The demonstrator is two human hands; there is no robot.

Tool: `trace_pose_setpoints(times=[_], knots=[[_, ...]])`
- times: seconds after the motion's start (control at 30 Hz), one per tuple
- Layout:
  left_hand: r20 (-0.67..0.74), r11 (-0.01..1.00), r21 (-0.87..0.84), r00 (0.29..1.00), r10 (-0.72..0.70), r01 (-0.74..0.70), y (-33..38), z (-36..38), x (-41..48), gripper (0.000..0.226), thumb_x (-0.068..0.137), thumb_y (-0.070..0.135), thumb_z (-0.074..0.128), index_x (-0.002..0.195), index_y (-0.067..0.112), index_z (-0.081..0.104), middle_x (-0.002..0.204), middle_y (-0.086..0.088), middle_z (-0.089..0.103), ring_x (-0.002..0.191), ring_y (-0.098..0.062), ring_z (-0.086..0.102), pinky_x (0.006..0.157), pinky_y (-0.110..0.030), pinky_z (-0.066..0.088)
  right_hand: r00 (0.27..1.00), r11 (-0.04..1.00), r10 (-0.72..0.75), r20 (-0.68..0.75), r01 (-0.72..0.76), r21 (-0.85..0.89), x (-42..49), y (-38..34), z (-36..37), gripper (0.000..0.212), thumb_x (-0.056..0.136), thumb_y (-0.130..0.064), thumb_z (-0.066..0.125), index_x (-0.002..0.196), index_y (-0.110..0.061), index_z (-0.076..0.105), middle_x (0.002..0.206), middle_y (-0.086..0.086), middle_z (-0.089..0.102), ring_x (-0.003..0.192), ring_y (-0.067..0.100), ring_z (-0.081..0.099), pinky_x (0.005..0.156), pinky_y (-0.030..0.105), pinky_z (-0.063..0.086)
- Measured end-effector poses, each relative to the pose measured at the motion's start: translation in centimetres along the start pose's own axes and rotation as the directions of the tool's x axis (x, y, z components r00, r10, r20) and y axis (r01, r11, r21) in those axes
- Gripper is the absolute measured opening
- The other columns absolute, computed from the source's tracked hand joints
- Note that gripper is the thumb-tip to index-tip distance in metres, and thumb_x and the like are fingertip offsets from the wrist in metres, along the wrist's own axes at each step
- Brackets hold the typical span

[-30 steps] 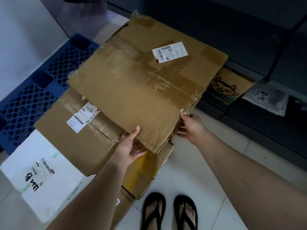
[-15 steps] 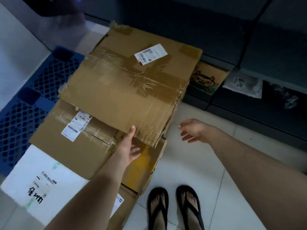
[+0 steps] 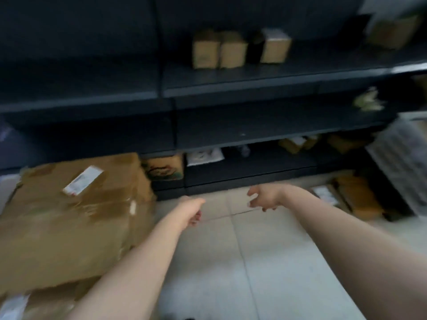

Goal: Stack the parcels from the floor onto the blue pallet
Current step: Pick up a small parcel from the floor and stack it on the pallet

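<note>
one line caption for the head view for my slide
Both hands, left hand and right hand, empty over the floor beside the stacked large cardboard parcel, dark shelving ahead.

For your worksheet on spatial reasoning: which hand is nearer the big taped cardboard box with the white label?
Left. The left hand hangs just beside the cardboard box, off its right edge; the right hand is further right, over floor tiles.

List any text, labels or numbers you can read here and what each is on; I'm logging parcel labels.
None can be read; the picture is motion-blurred.
White label on the big cardboard box: print blurred.
Printed box on the bottom shelf: dark design, nothing readable.
White packet beside it: dark marks, unreadable.
White label on the floor parcel: blurred.
</note>
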State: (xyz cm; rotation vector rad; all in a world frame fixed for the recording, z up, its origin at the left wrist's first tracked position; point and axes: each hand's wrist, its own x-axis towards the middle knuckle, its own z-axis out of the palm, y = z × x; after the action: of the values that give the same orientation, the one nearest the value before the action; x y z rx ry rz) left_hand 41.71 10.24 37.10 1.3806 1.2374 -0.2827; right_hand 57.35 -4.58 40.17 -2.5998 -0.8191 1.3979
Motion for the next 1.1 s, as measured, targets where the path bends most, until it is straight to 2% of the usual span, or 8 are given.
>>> trace_pose_setpoints(times=[0.1,0.23,0.37,0.47,0.57,0.67,0.97,1.1], knots=[[0.026,0.976,0.196,0.995,0.091,-0.095,5.8,7.7,-2.5,0.016,0.091,0.023,0.056,0.087,0.008,0.053,0.080,-0.013,0.055,0.059,-0.020,0.047,0.055,-0.023,0.033,0.990,0.988,0.135,-0.042,-0.131,0.083,-5.7,11.1,-2.6,0.052,0.092,-0.037,0.054,0.140,-0.022,0.040,0.121,0.004,0.057,0.090,0.018,0.062,0.085,0.033,0.053],[0.175,0.892,0.394,0.971,0.163,-0.221,11.0,21.0,-6.6,0.019,0.092,0.027,0.055,0.102,0.012,0.049,0.084,-0.010,0.057,0.065,-0.019,0.053,0.063,-0.027,0.042,0.942,0.927,0.324,-0.091,-0.297,0.229,-13.2,27.0,-3.3,0.045,0.092,-0.034,0.052,0.132,-0.014,0.048,0.102,0.006,0.060,0.082,0.022,0.063,0.061,0.025,0.046],[0.358,0.876,0.408,0.928,0.106,-0.258,12.5,35.3,-9.9,0.038,0.093,0.033,0.054,0.123,0.009,0.049,0.090,-0.013,0.057,0.076,-0.022,0.057,0.069,-0.031,0.043,0.861,0.812,0.506,-0.057,-0.453,0.367,-19.4,42.3,-2.1,0.040,0.094,-0.032,0.052,0.124,-0.006,0.049,0.069,0.001,0.043,0.072,0.024,0.054,0.052,0.022,0.035],[0.371,0.870,0.435,0.926,0.061,-0.232,12.3,43.3,-10.6,0.044,0.093,0.034,0.054,0.127,0.007,0.047,0.088,-0.012,0.056,0.079,-0.023,0.056,0.076,-0.036,0.046,0.816,0.748,0.577,-0.035,-0.510,0.425,-22.0,50.5,-1.4,0.026,0.094,-0.032,0.051,0.102,-0.007,0.051,0.068,-0.001,0.042,0.063,0.021,0.054,0.050,0.020,0.036],[0.348,0.854,0.479,0.937,0.028,-0.203,12.0,48.8,-9.8,0.045,0.092,0.033,0.055,0.127,0.006,0.047,0.104,-0.017,0.057,0.092,-0.027,0.055,0.088,-0.041,0.047,0.813,0.707,0.581,-0.029,-0.488,0.511,-21.4,55.8,-1.4,0.033,0.094,-0.029,0.051,0.111,-0.001,0.056,0.075,0.004,0.050,0.064,0.021,0.055,0.052,0.022,0.037],[0.295,0.858,0.489,0.956,0.005,-0.155,11.8,52.2,-7.4,0.046,0.092,0.034,0.055,0.129,0.008,0.044,0.113,-0.021,0.056,0.092,-0.027,0.055,0.081,-0.038,0.045,0.831,0.656,0.556,-0.006,-0.434,0.617,-18.6,58.6,-1.6,0.040,0.095,-0.026,0.050,0.125,0.002,0.051,0.088,0.010,0.051,0.063,0.019,0.053,0.054,0.024,0.036],[0.173,0.917,0.387,0.969,-0.177,0.099,9.3,59.4,10.0,0.030,0.088,0.036,0.061,0.100,0.015,0.042,0.088,-0.014,0.053,0.075,-0.024,0.055,0.059,-0.029,0.043,0.873,0.599,0.475,0.114,-0.416,0.684,1.8,64.7,-2.5,0.051,0.091,-0.034,0.057,0.131,-0.003,0.048,0.080,0.002,0.048,0.080,0.021,0.054,0.053,0.021,0.034],[0.079,0.946,0.288,0.980,-0.181,0.151,7.0,63.3,21.7,0.020,0.087,0.031,0.064,0.086,0.016,0.051,0.067,-0.009,0.052,0.059,-0.019,0.051,0.058,-0.028,0.046,0.851,0.464,0.521,0.067,-0.349,0.814,16.2,68.4,-1.2,0.059,0.084,-0.033,0.069,0.132,-0.004,0.049,0.093,0.010,0.053,0.077,0.022,0.051,0.053,0.021,0.034]])
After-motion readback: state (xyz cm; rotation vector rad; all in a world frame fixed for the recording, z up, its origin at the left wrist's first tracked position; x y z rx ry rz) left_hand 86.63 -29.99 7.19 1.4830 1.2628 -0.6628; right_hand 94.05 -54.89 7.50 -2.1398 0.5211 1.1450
